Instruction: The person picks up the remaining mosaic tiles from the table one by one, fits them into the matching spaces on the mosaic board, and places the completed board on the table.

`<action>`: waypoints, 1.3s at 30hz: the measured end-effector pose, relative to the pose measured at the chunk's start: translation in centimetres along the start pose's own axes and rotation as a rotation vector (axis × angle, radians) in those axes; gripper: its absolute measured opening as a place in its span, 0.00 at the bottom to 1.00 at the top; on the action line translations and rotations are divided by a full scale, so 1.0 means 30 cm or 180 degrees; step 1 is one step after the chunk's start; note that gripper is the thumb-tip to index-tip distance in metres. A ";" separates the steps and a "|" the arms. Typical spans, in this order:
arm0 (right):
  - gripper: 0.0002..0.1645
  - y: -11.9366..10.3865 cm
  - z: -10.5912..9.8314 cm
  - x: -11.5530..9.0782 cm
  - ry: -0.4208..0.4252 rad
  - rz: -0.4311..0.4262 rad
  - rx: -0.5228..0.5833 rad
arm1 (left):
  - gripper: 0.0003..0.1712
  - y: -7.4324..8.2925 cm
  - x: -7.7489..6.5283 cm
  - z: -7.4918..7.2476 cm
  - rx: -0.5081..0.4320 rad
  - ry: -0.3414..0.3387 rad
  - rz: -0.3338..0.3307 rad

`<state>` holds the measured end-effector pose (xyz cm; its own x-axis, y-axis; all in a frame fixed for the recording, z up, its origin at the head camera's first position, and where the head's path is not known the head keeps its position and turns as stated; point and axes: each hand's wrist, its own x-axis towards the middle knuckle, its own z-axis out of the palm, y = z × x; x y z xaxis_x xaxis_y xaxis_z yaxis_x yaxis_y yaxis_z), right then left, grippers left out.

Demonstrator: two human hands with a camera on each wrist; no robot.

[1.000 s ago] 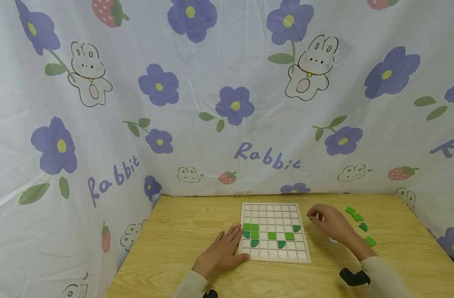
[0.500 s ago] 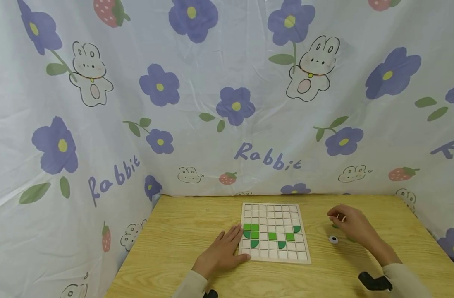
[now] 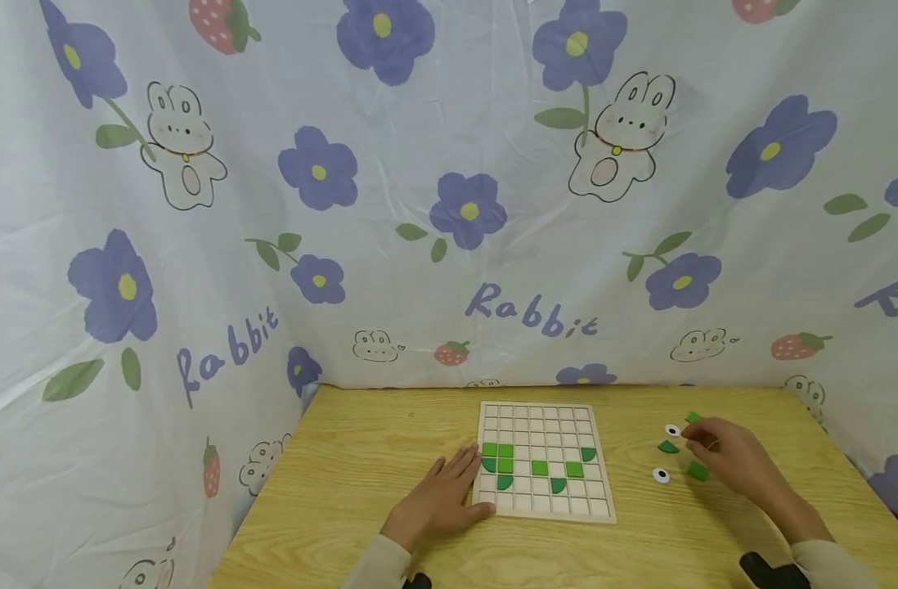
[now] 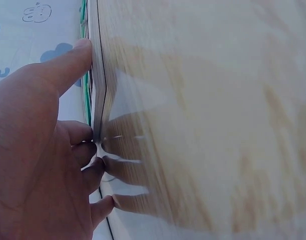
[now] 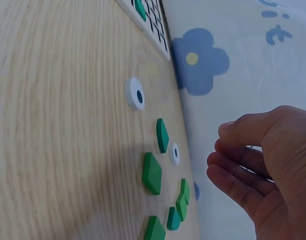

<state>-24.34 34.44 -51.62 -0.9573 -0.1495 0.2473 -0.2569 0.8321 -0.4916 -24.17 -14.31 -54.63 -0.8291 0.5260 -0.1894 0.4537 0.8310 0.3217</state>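
Observation:
A pale wooden grid board (image 3: 537, 425) lies on the table, with several light green squares (image 3: 541, 468) and dark green quarter-circle pieces (image 3: 559, 486) in its cells. My left hand (image 3: 437, 495) rests flat with spread fingers at the board's left edge; the left wrist view has its fingertips (image 4: 103, 205) at table level. Over the loose pieces right of the board hovers my right hand (image 3: 736, 458), fingers loosely bent, nothing visible between them in the right wrist view. Near its fingertips lie a round eye piece (image 3: 673, 430), a quarter-circle piece (image 3: 667, 447) and a green piece (image 3: 698, 471).
Another eye piece (image 3: 661, 475) lies closer to the board. Further green pieces (image 5: 181, 206) show in the right wrist view, partly covered by my hand in the head view. A printed curtain (image 3: 390, 245) hangs behind and left of the wooden table (image 3: 346, 458).
My right hand has moved right, from beside the board's right edge to over the loose pieces, uncovering both eye pieces. My left hand has stayed at the board.

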 end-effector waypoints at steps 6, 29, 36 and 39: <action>0.10 0.037 -0.006 -0.018 -0.0122 0.0182 -0.0011 | 0.54 0.002 -0.001 0.001 0.0024 0.0010 0.0009; 0.10 0.101 0.063 -0.069 -0.0300 0.0112 -0.0126 | 0.54 0.000 0.000 0.002 0.0014 0.0011 0.0028; 0.08 0.103 0.078 -0.072 -0.0235 -0.0006 -0.0232 | 0.54 0.001 0.000 0.001 -0.0011 -0.0014 0.0028; 0.08 0.098 0.077 -0.071 -0.0215 -0.0015 -0.0266 | 0.54 -0.001 0.001 -0.002 -0.0035 -0.0009 0.0042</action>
<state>-23.35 35.98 -55.53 -0.9637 -0.1867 0.1910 -0.2520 0.8726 -0.4184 -24.23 -14.33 -54.60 -0.8222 0.5374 -0.1878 0.4609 0.8220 0.3345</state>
